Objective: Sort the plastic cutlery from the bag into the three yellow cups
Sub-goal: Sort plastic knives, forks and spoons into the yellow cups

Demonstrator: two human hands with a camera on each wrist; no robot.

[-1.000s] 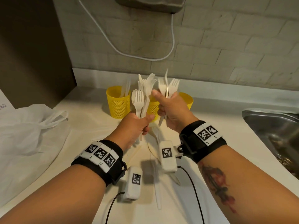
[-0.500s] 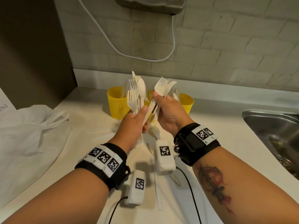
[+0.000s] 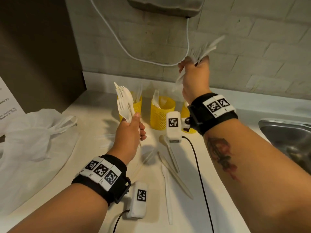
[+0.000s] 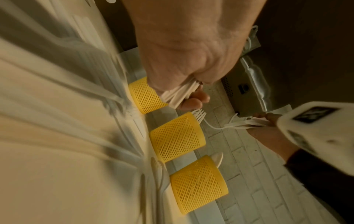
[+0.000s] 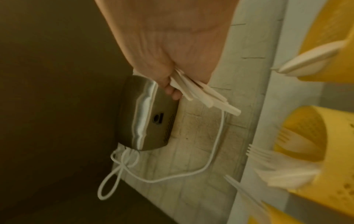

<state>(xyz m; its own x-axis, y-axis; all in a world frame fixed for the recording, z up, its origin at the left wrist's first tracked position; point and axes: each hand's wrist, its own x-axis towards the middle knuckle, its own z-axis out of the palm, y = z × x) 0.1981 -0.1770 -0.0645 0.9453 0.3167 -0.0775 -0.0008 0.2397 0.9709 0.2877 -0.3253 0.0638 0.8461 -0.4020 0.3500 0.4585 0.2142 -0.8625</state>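
Note:
My left hand [image 3: 133,127] grips a bundle of white plastic cutlery [image 3: 124,101] upright, just in front of the left yellow cup [image 3: 138,105]. My right hand [image 3: 193,69] is raised high against the brick wall and grips a bunch of white forks [image 3: 204,50]. The middle yellow cup [image 3: 161,113] holds forks; the right yellow cup [image 3: 185,110] is mostly hidden behind my right wrist. In the left wrist view the handles [image 4: 180,94] stick out below my curled fingers [image 4: 193,100]. The right wrist view shows fork handles [image 5: 203,94] poking out of my fist.
Loose white cutlery lies on the counter: a spoon [image 3: 168,147] and knives [image 3: 176,179]. The white plastic bag [image 3: 33,132] lies crumpled at the left. A steel sink [image 3: 286,135] sits at the right. A wall unit [image 3: 165,5] with a white cable [image 3: 127,52] hangs above.
The two hands, close together in front of the cups before, have parted. The right hand has risen up and to the right with its forks; the left stays low with its bundle.

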